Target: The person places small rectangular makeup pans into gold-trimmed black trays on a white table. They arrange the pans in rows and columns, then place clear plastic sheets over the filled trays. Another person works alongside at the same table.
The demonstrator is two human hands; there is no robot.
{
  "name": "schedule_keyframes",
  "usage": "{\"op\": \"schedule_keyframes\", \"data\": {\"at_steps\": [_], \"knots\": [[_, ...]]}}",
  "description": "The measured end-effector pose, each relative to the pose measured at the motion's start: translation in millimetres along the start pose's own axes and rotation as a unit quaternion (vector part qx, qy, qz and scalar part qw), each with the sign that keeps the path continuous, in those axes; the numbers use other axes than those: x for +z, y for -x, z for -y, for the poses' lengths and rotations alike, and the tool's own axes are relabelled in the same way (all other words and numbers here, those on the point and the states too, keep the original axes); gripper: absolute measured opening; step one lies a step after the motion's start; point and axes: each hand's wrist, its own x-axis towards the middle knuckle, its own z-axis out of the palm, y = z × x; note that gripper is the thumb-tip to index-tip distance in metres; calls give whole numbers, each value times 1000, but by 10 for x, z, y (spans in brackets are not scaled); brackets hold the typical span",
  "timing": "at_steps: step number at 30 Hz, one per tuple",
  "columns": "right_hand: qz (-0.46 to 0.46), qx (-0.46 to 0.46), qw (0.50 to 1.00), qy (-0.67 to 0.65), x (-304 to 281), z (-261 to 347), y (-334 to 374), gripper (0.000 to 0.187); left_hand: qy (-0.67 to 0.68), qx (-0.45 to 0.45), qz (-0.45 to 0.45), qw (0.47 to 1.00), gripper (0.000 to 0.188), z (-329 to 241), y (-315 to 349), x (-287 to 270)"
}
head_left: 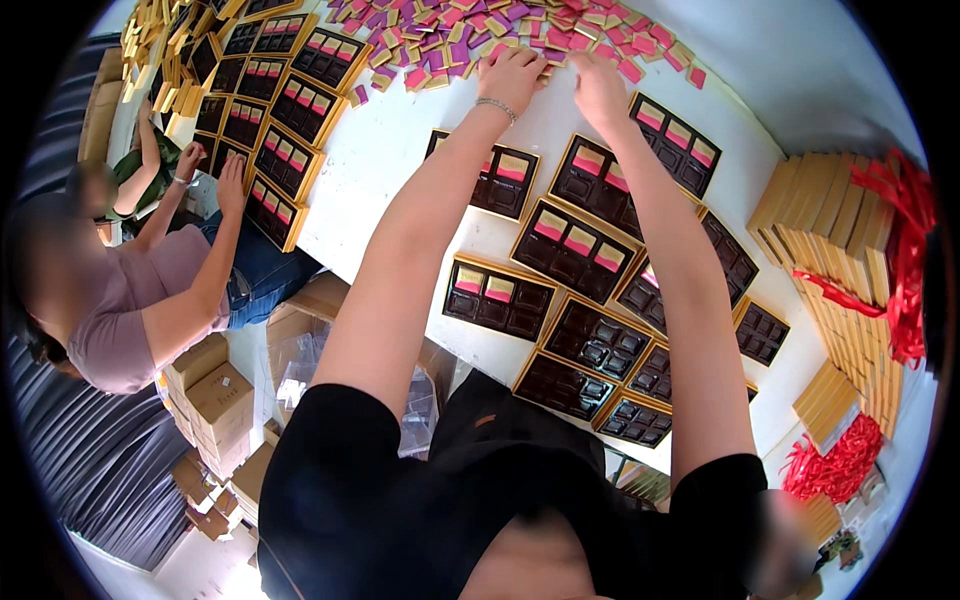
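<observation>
A: Closest to us, the black short-sleeved shirt (pixel 370 510) fills the bottom, its two bare forearms (pixel 415 240) stretched out over the big white table (pixel 400 150)!

B: And toward the table's far edge, what a spread: a broad loose heap of small pink, purple and gold rectangular pieces (pixel 455 45), running out of view at the top.

A: Over by the right edge, stacked flat gold-coloured cases (pixel 825 220), glossy red ribbon (pixel 905 270) draped on them.

B: Nearer in, dark-brown, gold-rimmed trays moulded like chocolate bars (pixel 570 268), lying flat between hands and near edge. Some carry a row of pink-and-gold pieces (pixel 578 240); several by the near edge show none.

A: And the hands?

B: Left hand (pixel 513 80), palm down, fingers curved over the heap's near fringe. Right hand (pixel 598 88) just beside it, fingers drawn narrow. Whether either pinches a piece, I can't tell.

A: So the heap lies straight ahead, left hand nearer; trays lie back toward the body.

B: The right hand is nearer the tray beyond its forearm (pixel 680 150), long axis slanting toward the right edge. Smallest of all: a thin bracelet (pixel 497 107) on the left wrist.
</observation>
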Motion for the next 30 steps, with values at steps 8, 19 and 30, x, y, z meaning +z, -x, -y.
{"op": "schedule_keyframes", "data": {"at_steps": [8, 19, 30], "knots": [[83, -95, 980, 152, 393, -184, -284, 40, 62, -32, -39, 997, 27, 183, 304, -43], [91, 271, 813, -508, -388, -51, 233, 24, 564, -216, 80, 793, 25, -151, 200, -681], [139, 351, 902, -208, -1972, 401, 2903, 26, 387, 51, 274, 879, 18, -1559, 1870, -1031]]}}
